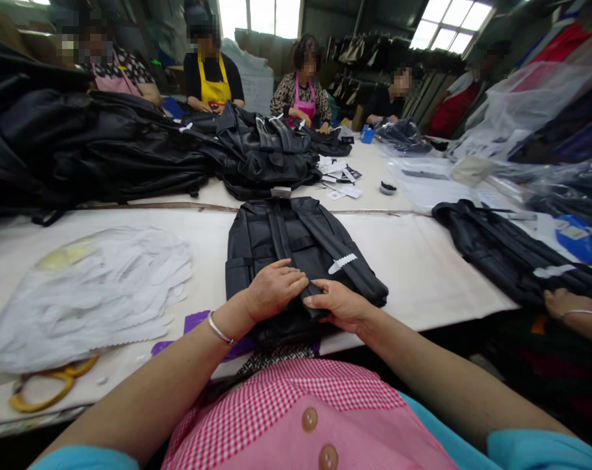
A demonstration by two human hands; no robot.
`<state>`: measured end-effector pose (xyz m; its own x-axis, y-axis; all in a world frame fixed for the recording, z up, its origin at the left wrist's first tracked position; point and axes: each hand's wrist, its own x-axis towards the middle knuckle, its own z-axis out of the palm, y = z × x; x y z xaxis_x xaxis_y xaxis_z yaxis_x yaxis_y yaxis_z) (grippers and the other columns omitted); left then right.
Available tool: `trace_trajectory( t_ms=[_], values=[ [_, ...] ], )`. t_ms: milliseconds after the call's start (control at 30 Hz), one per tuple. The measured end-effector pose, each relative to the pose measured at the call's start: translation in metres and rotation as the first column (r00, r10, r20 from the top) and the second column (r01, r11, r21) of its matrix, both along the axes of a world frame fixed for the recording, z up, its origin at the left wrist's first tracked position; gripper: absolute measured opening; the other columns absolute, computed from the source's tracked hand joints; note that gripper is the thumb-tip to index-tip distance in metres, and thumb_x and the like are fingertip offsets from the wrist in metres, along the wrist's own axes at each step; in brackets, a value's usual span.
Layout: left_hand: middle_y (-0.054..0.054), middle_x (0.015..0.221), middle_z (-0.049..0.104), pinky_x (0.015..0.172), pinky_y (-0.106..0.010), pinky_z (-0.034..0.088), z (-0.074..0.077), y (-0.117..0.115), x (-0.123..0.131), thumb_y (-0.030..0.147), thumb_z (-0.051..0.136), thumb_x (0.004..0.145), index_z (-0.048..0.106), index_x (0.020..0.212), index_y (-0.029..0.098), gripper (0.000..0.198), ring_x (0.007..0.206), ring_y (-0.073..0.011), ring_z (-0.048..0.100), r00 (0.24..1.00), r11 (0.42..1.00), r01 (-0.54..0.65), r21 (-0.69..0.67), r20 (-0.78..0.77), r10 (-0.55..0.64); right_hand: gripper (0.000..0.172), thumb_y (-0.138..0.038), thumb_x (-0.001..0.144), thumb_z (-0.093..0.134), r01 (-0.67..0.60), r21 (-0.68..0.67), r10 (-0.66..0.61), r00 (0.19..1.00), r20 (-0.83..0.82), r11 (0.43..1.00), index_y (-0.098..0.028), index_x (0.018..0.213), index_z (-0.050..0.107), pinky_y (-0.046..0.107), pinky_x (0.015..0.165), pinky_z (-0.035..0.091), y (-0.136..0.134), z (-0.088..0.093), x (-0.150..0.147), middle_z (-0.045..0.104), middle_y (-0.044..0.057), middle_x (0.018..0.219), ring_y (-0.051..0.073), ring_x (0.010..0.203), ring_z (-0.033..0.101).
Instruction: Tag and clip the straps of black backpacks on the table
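A black backpack (256,241) lies on the table right before me, its two shoulder straps facing up. Around the lower part of the left shoulder strap (279,234), my left hand (275,290) is closed, fingers over the top and thumb side partly hidden. My right hand (339,305) pinches the same strap just to the right, thumb on top. The fingertips of both hands nearly meet. On the other shoulder strap (315,228) sits a white strip (342,263) with a zigzag edge.
At left lies a clear bag of white strips (104,287), with yellow-handled scissors (46,388) by it. Purple pieces (198,320) lie beside the backpack. Black bags (129,143) are heaped behind. At right, another person's hand (572,305) touches a black bag (501,251). Several people work across the table.
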<state>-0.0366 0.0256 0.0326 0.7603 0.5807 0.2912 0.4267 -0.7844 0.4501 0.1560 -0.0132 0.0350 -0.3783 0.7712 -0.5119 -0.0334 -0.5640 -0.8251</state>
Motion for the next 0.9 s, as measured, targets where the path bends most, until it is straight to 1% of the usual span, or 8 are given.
trace_trajectory(
  t_ms=[100,167,267,333,433,533,700,900],
  values=[
    [-0.013,0.120,0.065,0.108,-0.048,0.034,-0.006,-0.005,-0.008,0.020,0.045,0.090,0.063,0.115,0.019,0.031,0.116,-0.0247,0.058,0.995,0.999,0.020,0.047,-0.100,-0.015,0.046,-0.034,0.073,0.070,-0.126,0.193,0.084,0.974,0.211,0.973,-0.019,0.115,0.059,0.024,0.050,0.045,-0.007,0.001,-0.001,0.066,0.003,0.087,0.011,0.058,0.057],
    [-0.013,0.122,0.064,0.106,-0.046,0.037,-0.012,-0.009,-0.015,0.017,0.046,0.089,0.062,0.118,0.019,0.034,0.117,-0.0247,0.057,0.985,0.999,0.018,0.039,-0.173,-0.010,0.042,-0.037,0.078,0.066,-0.272,0.401,0.078,0.896,0.438,0.875,-0.021,0.115,0.062,0.029,0.060,0.049,-0.008,0.013,0.008,0.068,0.006,0.093,0.014,0.064,0.059],
    [-0.011,0.134,0.057,0.109,-0.041,0.036,-0.021,-0.012,-0.025,0.008,0.044,0.084,0.054,0.130,0.018,0.049,0.126,-0.0219,0.050,0.969,1.000,0.002,0.016,-0.247,0.002,0.030,-0.040,0.084,0.060,-0.386,0.658,-0.167,0.770,0.616,0.646,-0.022,0.107,0.068,0.035,0.083,0.047,0.001,0.045,0.037,0.068,0.008,0.100,0.020,0.084,0.061],
    [-0.009,0.142,0.049,0.112,-0.038,0.033,-0.021,-0.013,-0.030,0.005,0.042,0.080,0.046,0.139,0.018,0.060,0.133,-0.0199,0.042,0.961,1.000,0.006,0.006,-0.275,-0.004,0.029,-0.040,0.088,0.054,-0.365,0.734,-0.341,0.709,0.618,0.572,-0.022,0.108,0.066,0.034,0.088,0.045,0.014,0.061,0.063,0.067,0.008,0.106,0.021,0.092,0.060],
    [-0.006,0.147,0.043,0.114,-0.042,0.029,-0.010,-0.014,-0.033,0.002,0.042,0.073,0.039,0.144,0.021,0.073,0.136,-0.0201,0.037,0.949,1.000,-0.009,-0.011,-0.315,0.005,0.035,-0.044,0.089,0.053,-0.372,0.669,-0.444,0.530,0.722,0.644,-0.020,0.114,0.063,0.033,0.083,0.045,0.033,0.057,0.095,0.067,0.009,0.106,0.021,0.091,0.060],
    [-0.002,0.150,0.038,0.115,-0.051,0.020,0.004,-0.016,-0.032,0.002,0.044,0.067,0.037,0.144,0.028,0.082,0.138,-0.0239,0.033,0.939,1.000,-0.002,-0.019,-0.345,-0.005,0.041,-0.052,0.087,0.053,-0.420,0.438,-0.312,0.335,0.889,0.795,-0.019,0.107,0.063,0.033,0.081,0.043,0.041,0.022,0.106,0.068,0.011,0.102,0.024,0.091,0.061],
    [0.000,0.155,0.027,0.115,-0.053,0.019,0.007,-0.026,-0.032,0.003,0.045,0.063,0.037,0.144,0.033,0.087,0.141,-0.0259,0.026,0.911,0.997,0.032,-0.071,-0.408,-0.059,0.043,-0.055,0.091,0.044,-0.435,0.316,-0.227,0.245,0.943,0.843,-0.017,0.100,0.062,0.035,0.081,0.042,0.038,-0.020,0.104,0.067,0.015,0.104,0.028,0.097,0.061],
    [-0.003,0.153,0.031,0.114,-0.056,0.019,0.039,-0.013,-0.038,0.019,0.058,0.072,0.036,0.144,0.034,0.076,0.140,-0.0301,0.029,0.901,0.973,0.058,-0.225,-0.408,-0.148,0.052,-0.063,0.089,0.042,-0.520,0.332,-0.238,0.240,0.941,0.787,-0.019,0.106,0.062,0.038,0.082,0.043,0.048,0.025,0.104,0.068,0.015,0.103,0.029,0.095,0.062]
  ],
)
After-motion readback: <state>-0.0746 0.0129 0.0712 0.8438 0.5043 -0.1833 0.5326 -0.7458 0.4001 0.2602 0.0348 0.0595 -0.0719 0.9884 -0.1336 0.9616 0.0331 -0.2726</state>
